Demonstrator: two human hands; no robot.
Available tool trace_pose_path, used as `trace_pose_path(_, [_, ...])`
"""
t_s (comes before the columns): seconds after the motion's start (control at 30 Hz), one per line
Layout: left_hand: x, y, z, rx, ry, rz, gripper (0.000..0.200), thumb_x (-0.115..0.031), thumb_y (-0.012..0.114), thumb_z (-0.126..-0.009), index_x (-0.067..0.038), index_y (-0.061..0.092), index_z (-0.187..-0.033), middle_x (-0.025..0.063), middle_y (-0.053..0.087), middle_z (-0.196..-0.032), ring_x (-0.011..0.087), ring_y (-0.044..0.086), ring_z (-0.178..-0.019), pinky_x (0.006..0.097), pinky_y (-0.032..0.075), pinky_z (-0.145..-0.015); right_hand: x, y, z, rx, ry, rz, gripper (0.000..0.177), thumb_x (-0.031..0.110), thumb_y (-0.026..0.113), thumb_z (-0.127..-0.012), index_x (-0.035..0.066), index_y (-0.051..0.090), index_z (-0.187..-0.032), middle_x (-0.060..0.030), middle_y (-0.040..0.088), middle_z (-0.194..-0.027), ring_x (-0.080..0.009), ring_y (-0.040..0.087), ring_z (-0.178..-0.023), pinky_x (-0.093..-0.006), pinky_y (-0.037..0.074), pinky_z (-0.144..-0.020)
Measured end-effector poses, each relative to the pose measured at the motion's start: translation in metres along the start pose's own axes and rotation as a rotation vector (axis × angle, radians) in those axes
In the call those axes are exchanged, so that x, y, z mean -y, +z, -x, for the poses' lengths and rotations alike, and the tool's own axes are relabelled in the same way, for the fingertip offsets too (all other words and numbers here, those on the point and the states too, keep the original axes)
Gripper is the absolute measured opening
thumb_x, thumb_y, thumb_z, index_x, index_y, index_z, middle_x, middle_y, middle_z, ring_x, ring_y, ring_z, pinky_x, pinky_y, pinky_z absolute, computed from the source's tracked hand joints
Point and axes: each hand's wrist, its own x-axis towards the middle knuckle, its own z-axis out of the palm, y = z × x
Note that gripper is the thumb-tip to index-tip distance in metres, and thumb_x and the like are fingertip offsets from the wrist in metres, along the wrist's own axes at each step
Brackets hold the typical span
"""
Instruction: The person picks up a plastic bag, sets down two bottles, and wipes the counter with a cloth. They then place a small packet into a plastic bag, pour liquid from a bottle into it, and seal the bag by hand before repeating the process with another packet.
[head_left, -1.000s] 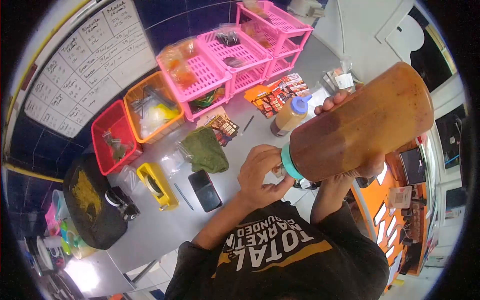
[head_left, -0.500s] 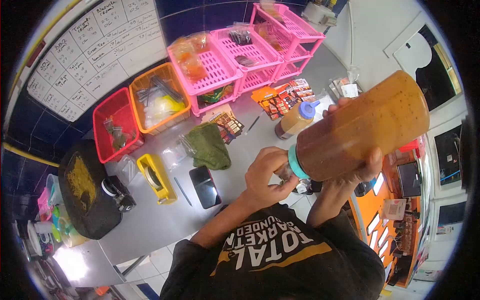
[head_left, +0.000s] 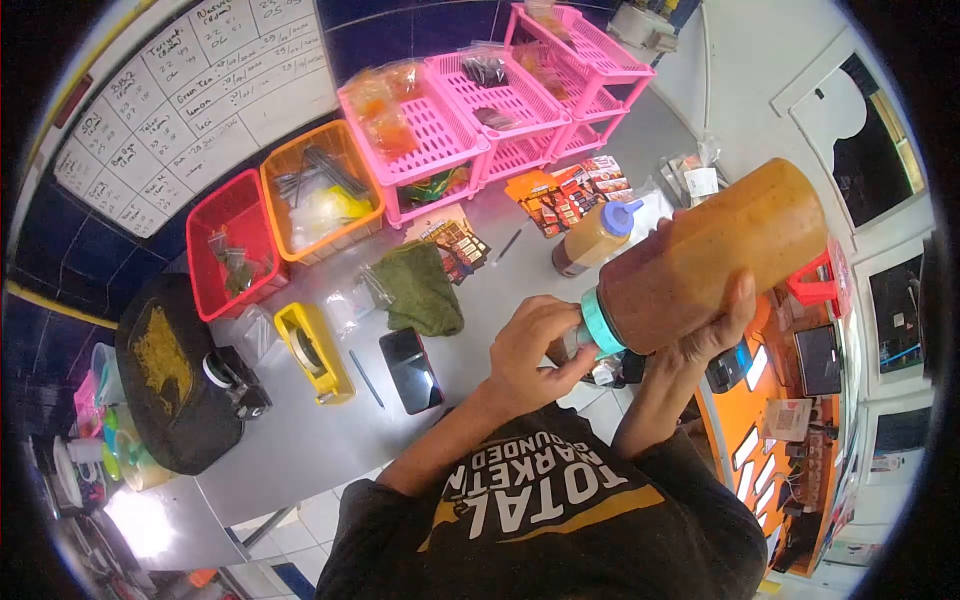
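A large squeeze bottle (head_left: pixel 700 260) of brown sauce is tilted, its teal cap (head_left: pixel 600 322) pointing down to the left. My right hand (head_left: pixel 715 335) is wrapped round the bottle's body from below and behind. At the cap end, my left hand (head_left: pixel 540 345) has its fingers closed round a small clear plastic piece (head_left: pixel 565 348), perhaps a bag, at the nozzle; its details are hard to make out. Behind them a smaller bottle with a blue cap (head_left: pixel 598 238) stands on the grey table (head_left: pixel 300 450).
A green cloth (head_left: pixel 418 288), a phone (head_left: pixel 410 370), a pen and a yellow tape dispenser (head_left: pixel 313 352) lie to the left. Red (head_left: pixel 205 250) and orange (head_left: pixel 290 150) baskets and pink racks (head_left: pixel 440 130) line the back. Leaflets (head_left: pixel 570 195) lie before the racks.
The large bottle has shifted slightly left and down, along with my right hand. My left hand stays at the nozzle.
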Motion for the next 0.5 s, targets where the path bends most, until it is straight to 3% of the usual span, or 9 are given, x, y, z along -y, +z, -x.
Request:
trace_pose_path(0.03, [0.001, 0.000, 0.000, 0.012, 0.024, -0.015, 0.043, 0.003, 0.081, -0.068, 0.000, 0.061, -0.106, 0.0151, 0.066, -0.097, 0.0148, 0.061, -0.068, 0.0248, 0.047, -0.055, -0.001, -0.003, 0.000, -0.093, -0.008, 0.037, 0.081, 0.047, 0.063, -0.086, -0.006, 0.037, -0.141, -0.0284, 0.058, -0.122, -0.0400, 0.063, -0.108, -0.0490, 0.053, -0.096])
trace_pose_path(0.17, [-0.001, -0.003, 0.007, -0.005, -0.033, -0.044, 0.044, 0.001, 0.082, -0.069, -0.001, 0.061, -0.107, 0.0153, 0.066, -0.097, 0.0159, 0.063, -0.069, 0.0252, 0.049, -0.055, -0.006, -0.012, 0.001, -0.002, 0.093, -0.007, 0.078, 0.046, 0.064, -0.087, -0.006, 0.038, -0.140, -0.0276, 0.060, -0.121, -0.0393, 0.063, -0.108, -0.0485, 0.053, -0.097])
trace_pose_path(0.23, [0.001, -0.004, 0.012, 0.080, -0.122, -0.038, 0.045, -0.001, 0.084, -0.067, -0.004, 0.062, -0.106, 0.0134, 0.067, -0.098, 0.0311, 0.065, -0.083, 0.0374, 0.054, -0.070, -0.014, -0.023, 0.002, -0.092, 0.094, 0.012, 0.078, 0.046, 0.065, -0.087, -0.005, 0.039, -0.140, -0.0273, 0.060, -0.121, -0.0379, 0.064, -0.108, -0.0490, 0.052, -0.097])
trace_pose_path(0.27, [0.003, -0.005, 0.013, 0.083, -0.123, -0.039, 0.045, -0.001, 0.084, -0.067, -0.004, 0.062, -0.106, 0.0134, 0.067, -0.098, 0.0311, 0.065, -0.083, 0.0374, 0.054, -0.070, -0.014, -0.023, 0.004, -0.095, 0.095, 0.010, 0.078, 0.046, 0.065, -0.087, -0.005, 0.039, -0.140, -0.0273, 0.060, -0.121, -0.0379, 0.064, -0.108, -0.0490, 0.052, -0.097])
trace_pose_path(0.33, [0.007, -0.006, 0.016, 0.071, -0.047, -0.120, 0.042, -0.001, 0.082, -0.071, -0.002, 0.062, -0.108, 0.0151, 0.066, -0.095, 0.0191, 0.065, -0.072, 0.0273, 0.051, -0.058, -0.015, -0.020, 0.010, -0.071, 0.204, 0.025, 0.077, 0.047, 0.065, -0.087, -0.004, 0.041, -0.139, -0.0257, 0.061, -0.121, -0.0362, 0.064, -0.108, -0.0495, 0.052, -0.097])
trace_pose_path(0.47, [0.018, -0.013, 0.027, 0.065, -0.054, -0.139, 0.041, -0.002, 0.083, -0.072, -0.003, 0.062, -0.108, 0.0142, 0.066, -0.094, 0.0200, 0.065, -0.073, 0.0282, 0.051, -0.059, -0.039, -0.040, 0.025, -0.248, 0.270, -0.049, 0.075, 0.051, 0.064, -0.088, -0.003, 0.043, -0.136, -0.0244, 0.061, -0.119, -0.0358, 0.064, -0.107, -0.0502, 0.052, -0.097])
trace_pose_path(0.5, [0.018, -0.016, 0.032, 0.096, -0.097, -0.169, 0.041, -0.002, 0.083, -0.072, -0.003, 0.062, -0.107, 0.0136, 0.066, -0.093, 0.0203, 0.065, -0.073, 0.0285, 0.051, -0.061, -0.043, -0.043, 0.030, -0.335, 0.374, -0.105, 0.074, 0.052, 0.064, -0.089, -0.001, 0.044, -0.136, -0.0235, 0.061, -0.118, -0.0360, 0.064, -0.107, -0.0502, 0.052, -0.097])
